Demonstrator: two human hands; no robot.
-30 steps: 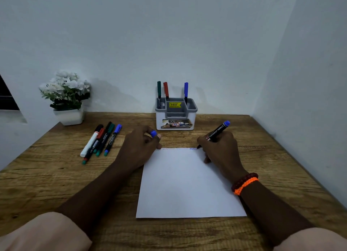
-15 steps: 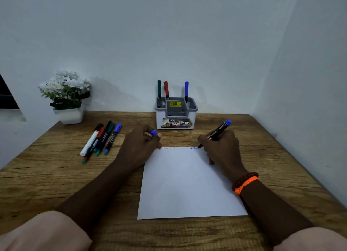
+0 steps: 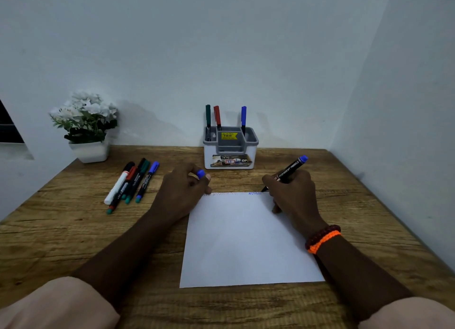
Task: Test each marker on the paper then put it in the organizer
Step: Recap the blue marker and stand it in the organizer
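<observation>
A white sheet of paper point(image 3: 246, 240) lies on the wooden desk in front of me. My right hand point(image 3: 294, 195) grips a black marker with a blue end point(image 3: 291, 168), its tip on the paper's top edge beside a blue zigzag line point(image 3: 254, 193). My left hand point(image 3: 183, 190) rests at the paper's top left corner and holds the marker's blue cap point(image 3: 200, 174) between its fingers. The grey and white organizer point(image 3: 230, 153) stands at the back with a green, a red and a blue marker upright in it. Several loose markers point(image 3: 131, 183) lie at the left.
A white pot of white flowers point(image 3: 86, 126) stands at the back left corner. Walls close off the desk at the back and on the right. The bare wooden desk point(image 3: 61, 230) stretches to the left of the paper.
The marker tip has moved a little to the right along the paper's top edge, lengthening the blue zigzag. My left hand has stayed in place with the cap.
</observation>
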